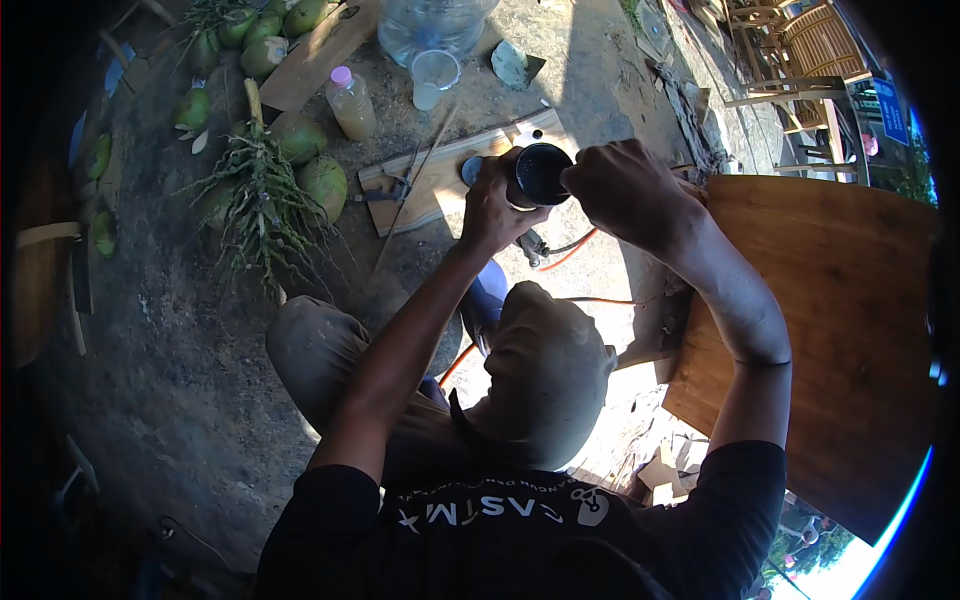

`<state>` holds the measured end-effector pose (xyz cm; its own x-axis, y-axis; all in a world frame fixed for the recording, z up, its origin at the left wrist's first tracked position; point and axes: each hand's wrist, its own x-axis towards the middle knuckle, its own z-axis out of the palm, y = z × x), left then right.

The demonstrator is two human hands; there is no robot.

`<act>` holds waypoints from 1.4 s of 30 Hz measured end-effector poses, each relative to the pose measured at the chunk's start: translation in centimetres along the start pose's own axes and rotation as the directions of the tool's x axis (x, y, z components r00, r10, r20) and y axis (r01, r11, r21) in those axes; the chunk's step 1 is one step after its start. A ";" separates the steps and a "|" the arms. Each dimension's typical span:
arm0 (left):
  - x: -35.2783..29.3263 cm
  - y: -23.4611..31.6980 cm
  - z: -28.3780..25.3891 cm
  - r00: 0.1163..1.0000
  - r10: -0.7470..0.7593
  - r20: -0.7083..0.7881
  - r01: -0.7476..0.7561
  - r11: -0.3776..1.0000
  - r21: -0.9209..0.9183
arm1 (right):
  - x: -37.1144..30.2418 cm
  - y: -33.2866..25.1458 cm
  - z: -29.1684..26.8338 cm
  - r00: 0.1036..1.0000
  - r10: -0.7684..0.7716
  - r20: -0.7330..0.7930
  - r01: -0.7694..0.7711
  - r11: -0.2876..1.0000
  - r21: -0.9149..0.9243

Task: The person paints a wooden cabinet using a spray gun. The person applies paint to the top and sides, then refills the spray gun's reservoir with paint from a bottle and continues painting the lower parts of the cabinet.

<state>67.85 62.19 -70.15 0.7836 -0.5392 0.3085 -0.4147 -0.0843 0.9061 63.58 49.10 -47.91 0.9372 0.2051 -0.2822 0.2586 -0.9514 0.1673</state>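
Note:
My left hand (490, 212) is wrapped around the side of a dark, round, open-topped cup (543, 178), tilted so that its black inside faces me. Against the cup's right rim, my right hand (632, 195) is closed with its fingers curled in. Whatever it pinches, if anything, is hidden by the fingers. Beneath the hands lies a pale wooden board (430, 205), and a dark caliper-like tool (388, 190) rests on its left part. A small blue-grey round piece (471, 170) shows just left of my left hand.
Green coconuts (322, 187) and a stripped fruit stalk (262, 200) lie on the left. A pink-capped bottle (351, 105), a clear plastic mug (435, 78) and a large water jug (430, 25) stand beyond the board. An orange cable (568, 255) runs below my hands. A large wooden panel (800, 330) stands right.

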 end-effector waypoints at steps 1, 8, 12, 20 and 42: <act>-0.2 0.2 -0.1 1.000 0.009 -0.012 -0.009 1.000 -0.004 | 0.3 -0.2 -0.2 0.999 0.018 -0.033 -0.018 1.000 -0.004; -1.4 -0.5 -0.8 0.999 0.048 -0.009 -0.048 0.998 -0.049 | 0.6 -0.6 -0.1 0.985 0.097 0.140 -0.104 0.993 0.048; -1.9 -0.9 -0.9 0.998 0.042 -0.041 -0.044 0.997 -0.060 | -0.2 -0.7 0.0 0.992 0.118 0.031 -0.120 0.990 0.071; -2.2 -2.4 -1.0 0.998 0.037 -0.052 -0.039 0.998 -0.040 | -2.5 -0.4 0.2 0.973 0.225 0.051 -0.231 0.952 0.202; -2.1 -2.3 -0.2 0.996 0.058 -0.072 -0.055 0.998 0.040 | 1.4 -2.1 2.3 0.984 0.160 0.078 -0.164 0.986 0.041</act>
<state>67.22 63.71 -72.84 0.7896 -0.4818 0.3800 -0.4750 -0.0878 0.8756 63.82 50.82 -50.85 0.9452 0.0315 -0.3249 0.0919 -0.9807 0.1724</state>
